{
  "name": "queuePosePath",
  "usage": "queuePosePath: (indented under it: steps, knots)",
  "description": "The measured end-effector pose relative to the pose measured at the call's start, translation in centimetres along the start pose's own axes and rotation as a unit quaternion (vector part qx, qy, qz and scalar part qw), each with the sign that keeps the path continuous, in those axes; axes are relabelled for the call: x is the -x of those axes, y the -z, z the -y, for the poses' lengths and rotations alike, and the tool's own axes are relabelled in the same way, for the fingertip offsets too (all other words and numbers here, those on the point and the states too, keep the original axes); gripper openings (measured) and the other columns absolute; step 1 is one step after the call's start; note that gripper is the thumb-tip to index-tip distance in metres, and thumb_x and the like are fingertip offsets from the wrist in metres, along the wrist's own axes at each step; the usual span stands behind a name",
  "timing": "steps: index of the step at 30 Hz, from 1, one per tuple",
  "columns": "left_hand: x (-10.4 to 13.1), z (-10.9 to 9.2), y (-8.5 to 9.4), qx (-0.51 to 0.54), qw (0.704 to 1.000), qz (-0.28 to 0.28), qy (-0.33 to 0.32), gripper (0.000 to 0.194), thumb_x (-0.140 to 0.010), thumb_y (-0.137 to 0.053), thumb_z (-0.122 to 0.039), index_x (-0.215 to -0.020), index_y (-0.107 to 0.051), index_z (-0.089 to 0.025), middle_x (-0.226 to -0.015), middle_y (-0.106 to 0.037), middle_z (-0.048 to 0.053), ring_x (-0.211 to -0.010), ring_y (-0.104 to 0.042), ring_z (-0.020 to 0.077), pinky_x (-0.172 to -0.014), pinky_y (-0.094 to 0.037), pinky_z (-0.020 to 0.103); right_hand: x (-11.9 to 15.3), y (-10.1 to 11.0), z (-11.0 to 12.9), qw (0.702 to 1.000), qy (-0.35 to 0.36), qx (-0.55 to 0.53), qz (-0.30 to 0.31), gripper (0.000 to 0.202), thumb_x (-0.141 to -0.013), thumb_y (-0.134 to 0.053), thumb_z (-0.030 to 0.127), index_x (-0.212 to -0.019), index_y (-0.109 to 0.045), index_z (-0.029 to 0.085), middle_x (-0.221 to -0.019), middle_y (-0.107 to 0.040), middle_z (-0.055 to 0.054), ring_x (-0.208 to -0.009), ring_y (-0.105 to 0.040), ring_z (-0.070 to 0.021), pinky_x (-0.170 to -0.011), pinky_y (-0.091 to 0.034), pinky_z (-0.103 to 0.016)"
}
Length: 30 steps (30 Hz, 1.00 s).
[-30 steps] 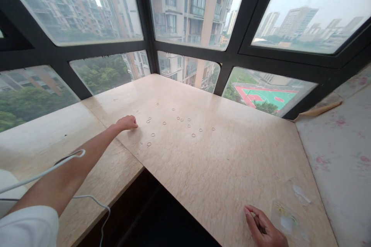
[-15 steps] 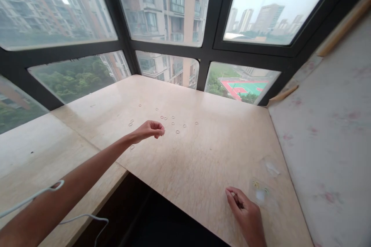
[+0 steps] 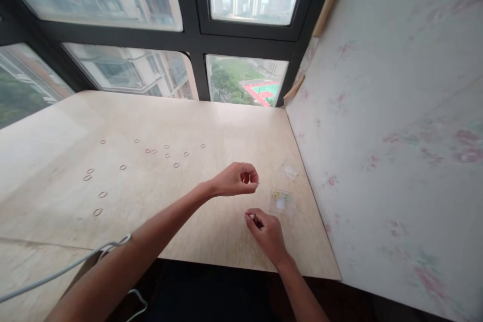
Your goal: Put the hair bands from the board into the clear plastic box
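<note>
My left hand (image 3: 238, 179) is above the pale surface, its thumb and fingertips pinched together. Whatever they hold, if anything, is too small to make out. Closer to the front edge is my right hand (image 3: 268, 235), also in a pinch with its contents hidden. Beside both hands lies a clear plastic packet (image 3: 280, 203) with small yellow and green rings inside. Over on the left, several thin reddish-brown rings, such as a single ring (image 3: 176, 165) and a larger-looking ring (image 3: 97, 212), lie spread flat and apart from my hands.
A crumpled clear plastic wrapper (image 3: 290, 171) is behind the packet. The pale wood-grain surface (image 3: 234, 131) meets dark-framed windows at the back and a flowered wall (image 3: 362, 126) on the right. A white cable (image 3: 71, 265) crosses near my left forearm.
My view has turned to the right. My left hand has moved from among the rings to near my right hand and the packet. One more ring now shows where my left hand was.
</note>
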<state>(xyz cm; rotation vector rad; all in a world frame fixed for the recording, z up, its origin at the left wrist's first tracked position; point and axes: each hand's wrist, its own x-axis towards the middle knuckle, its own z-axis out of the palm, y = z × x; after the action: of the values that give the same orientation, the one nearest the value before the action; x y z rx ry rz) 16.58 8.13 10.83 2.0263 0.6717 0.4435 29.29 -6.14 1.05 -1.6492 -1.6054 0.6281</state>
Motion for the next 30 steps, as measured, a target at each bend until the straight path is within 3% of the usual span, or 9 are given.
queuePosePath:
  steps: [3, 6, 12, 22, 30]
  knots:
    - [-3.0, -0.5, -3.2, -0.097, 0.993, 0.007, -0.073, 0.006, -0.070, -0.059, -0.018, -0.072, -0.064, -0.015, -0.082, -0.061, 0.003, -0.062, -0.052, 0.0093, -0.060, -0.043, 0.024, -0.1, 0.1, 0.2, 1.000, -0.004, -0.014, -0.004, 0.021, -0.088, -0.051, 0.033, -0.088, -0.068, 0.020, -0.052, -0.055, 0.005, -0.047, -0.051, -0.0103, -0.052, -0.035, -0.021]
    - [-5.3, -0.2, -5.9, -0.181, 0.977, 0.035, -0.106, 0.009, -0.072, -0.059, -0.019, -0.077, -0.067, -0.017, -0.094, -0.062, 0.005, -0.066, -0.055, 0.0110, -0.065, -0.044, 0.026, -0.2, 0.2, 0.2, 1.000, -0.006, -0.019, -0.003, 0.019, -0.087, -0.052, 0.031, -0.088, -0.068, 0.020, -0.052, -0.055, 0.005, -0.048, -0.051, -0.0101, -0.052, -0.034, -0.021]
    - [-7.7, 0.9, -8.7, -0.238, 0.958, 0.078, -0.139, 0.008, -0.071, -0.062, -0.016, -0.073, -0.069, -0.017, -0.105, -0.063, 0.007, -0.089, -0.060, 0.0194, -0.081, -0.045, 0.032, -0.2, 0.2, 0.0, 1.000, -0.005, -0.020, 0.000, 0.018, -0.087, -0.052, 0.029, -0.089, -0.068, 0.020, -0.055, -0.058, 0.005, -0.051, -0.053, -0.0105, -0.055, -0.036, -0.021]
    - [-7.6, 1.6, -8.9, -0.211, 0.966, 0.077, -0.124, 0.009, -0.075, -0.062, -0.016, -0.076, -0.071, -0.018, -0.105, -0.064, 0.006, -0.091, -0.061, 0.0192, -0.081, -0.045, 0.031, -0.1, 0.3, 0.1, 1.000, -0.007, -0.028, 0.000, 0.019, -0.087, -0.052, 0.029, -0.089, -0.069, 0.020, -0.054, -0.058, 0.004, -0.049, -0.052, -0.0106, -0.054, -0.036, -0.022]
    - [-4.5, 3.6, -6.4, -0.142, 0.985, -0.032, -0.088, 0.011, -0.081, -0.058, -0.018, -0.081, -0.069, -0.018, -0.096, -0.065, 0.006, -0.083, -0.059, 0.0151, -0.079, -0.046, 0.029, -0.1, 0.2, 0.2, 0.999, -0.015, -0.032, 0.008, 0.019, -0.087, -0.052, 0.029, -0.088, -0.069, 0.020, -0.054, -0.059, 0.003, -0.049, -0.053, -0.0112, -0.053, -0.037, -0.022]
